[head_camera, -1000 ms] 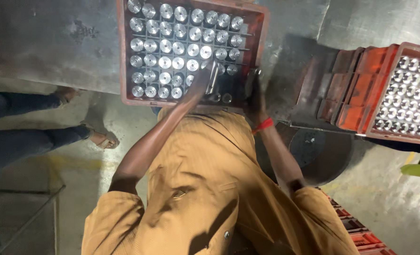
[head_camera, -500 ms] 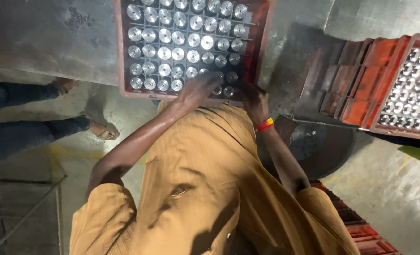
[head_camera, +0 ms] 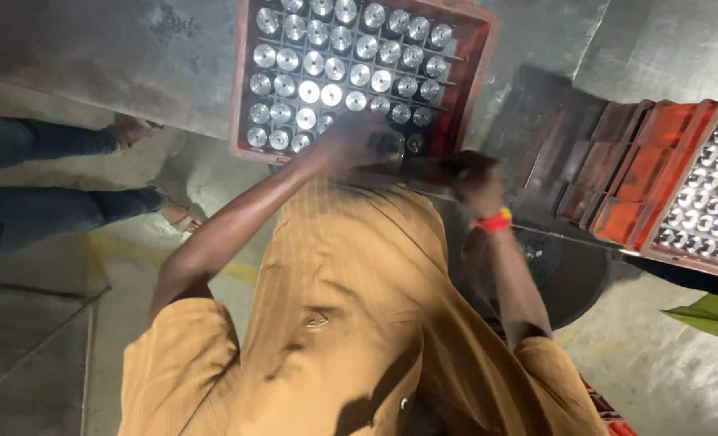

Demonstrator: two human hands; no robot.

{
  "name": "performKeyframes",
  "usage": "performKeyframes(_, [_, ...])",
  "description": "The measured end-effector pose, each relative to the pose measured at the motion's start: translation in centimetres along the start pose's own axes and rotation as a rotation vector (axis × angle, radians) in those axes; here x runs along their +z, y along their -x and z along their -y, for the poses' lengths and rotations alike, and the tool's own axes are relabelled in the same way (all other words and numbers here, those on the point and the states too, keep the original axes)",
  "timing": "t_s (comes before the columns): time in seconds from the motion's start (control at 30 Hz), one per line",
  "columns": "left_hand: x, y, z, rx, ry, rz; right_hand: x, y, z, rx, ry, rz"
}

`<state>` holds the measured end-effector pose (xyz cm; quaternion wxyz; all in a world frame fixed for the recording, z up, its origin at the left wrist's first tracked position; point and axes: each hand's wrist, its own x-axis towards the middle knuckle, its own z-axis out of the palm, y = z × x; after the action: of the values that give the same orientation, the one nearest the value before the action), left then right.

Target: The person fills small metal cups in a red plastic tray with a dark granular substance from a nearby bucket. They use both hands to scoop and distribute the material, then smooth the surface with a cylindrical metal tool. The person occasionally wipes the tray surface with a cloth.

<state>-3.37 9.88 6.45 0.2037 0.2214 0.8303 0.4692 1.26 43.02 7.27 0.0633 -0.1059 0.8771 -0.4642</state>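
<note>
Reaching hands: left hand blurred over metal cylinders, grip unclear.
Right hand: on red crate edge, grip unclear.

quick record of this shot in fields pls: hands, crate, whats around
left hand: left hand, blurred, over the near rows of the crate; cannot tell if it grips anything
right hand: right hand at the crate's near edge, red wristband on the wrist
crate: red crate with a grid of shiny metal cylinders standing on end
surface: grey metal table
right side: second red crate with similar metal parts, tilted
left side: another person's legs on the floor
clothing: tan shirt
</note>
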Motion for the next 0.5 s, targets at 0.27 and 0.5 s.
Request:
performKeyframes(0.27, [0.1,0.5,-4.9,-0.232,0.390,-0.128,2.4,-0.6,4.0,0.293,-0.201,0.026])
performKeyframes(0.5, [-1.7,2.7,-7.8,-0.254,0.294,0.045,2.0,-1.3,5.7,-0.256,0.335,0.275])
